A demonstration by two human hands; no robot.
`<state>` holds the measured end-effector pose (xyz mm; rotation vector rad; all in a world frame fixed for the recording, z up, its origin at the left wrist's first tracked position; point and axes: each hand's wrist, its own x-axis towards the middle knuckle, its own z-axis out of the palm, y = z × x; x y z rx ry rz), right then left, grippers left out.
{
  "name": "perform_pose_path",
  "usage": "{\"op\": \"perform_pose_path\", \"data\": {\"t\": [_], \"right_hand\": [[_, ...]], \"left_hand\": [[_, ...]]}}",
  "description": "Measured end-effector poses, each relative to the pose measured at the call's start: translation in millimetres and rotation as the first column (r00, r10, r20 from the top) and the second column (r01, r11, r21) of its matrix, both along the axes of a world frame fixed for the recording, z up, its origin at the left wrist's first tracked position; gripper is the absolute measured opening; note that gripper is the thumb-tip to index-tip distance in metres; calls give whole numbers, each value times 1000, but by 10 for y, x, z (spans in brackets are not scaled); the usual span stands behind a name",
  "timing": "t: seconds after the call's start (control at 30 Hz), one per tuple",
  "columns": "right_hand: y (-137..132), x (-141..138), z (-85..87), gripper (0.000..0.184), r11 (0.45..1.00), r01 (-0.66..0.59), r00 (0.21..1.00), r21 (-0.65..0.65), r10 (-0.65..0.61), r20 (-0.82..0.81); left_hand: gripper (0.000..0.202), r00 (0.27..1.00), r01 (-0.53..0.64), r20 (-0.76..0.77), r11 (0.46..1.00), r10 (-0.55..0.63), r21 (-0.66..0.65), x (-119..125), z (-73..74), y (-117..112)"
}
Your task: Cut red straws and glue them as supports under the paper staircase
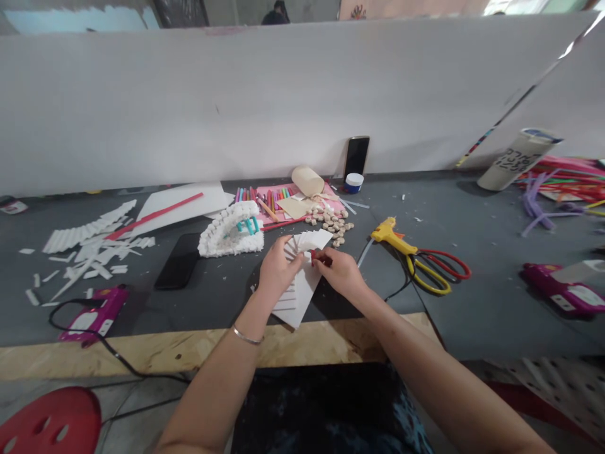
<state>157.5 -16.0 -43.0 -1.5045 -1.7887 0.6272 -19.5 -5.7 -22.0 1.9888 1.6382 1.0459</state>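
My left hand [278, 268] is closed on a white board piece [305, 293] lined with a curved row of thin white slats, like small steps. The board is tilted close to the table's front edge. My right hand [344, 272] pinches a small red piece [312, 254] against the board's right side; its exact shape is mostly hidden by my fingers. Just left of the board stands a rough white arched model [230, 233] with a turquoise part [248, 226] inside. Small round beige pieces [338, 227] lie scattered behind my right hand.
A yellow glue gun [392, 236] and red-and-yellow-handled scissors [437, 268] lie to the right. At left are a dark phone [178, 261], white strips [89, 243] and a purple device [97, 315] with a cable. A phone [357, 154] leans on the wall behind a small jar [354, 183].
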Motion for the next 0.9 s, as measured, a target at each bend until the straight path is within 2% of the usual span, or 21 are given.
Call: {"op": "perform_pose_path", "data": {"t": [0.27, 0.9], "right_hand": [[47, -20, -33, 16, 1000, -3, 999, 2, 3, -45], [63, -25, -50, 14, 999, 31, 999, -19, -30, 44]], "left_hand": [[40, 999, 40, -6, 999, -39, 26, 1, -17, 19], [46, 997, 46, -59, 999, -44, 25, 21, -36, 1]]}}
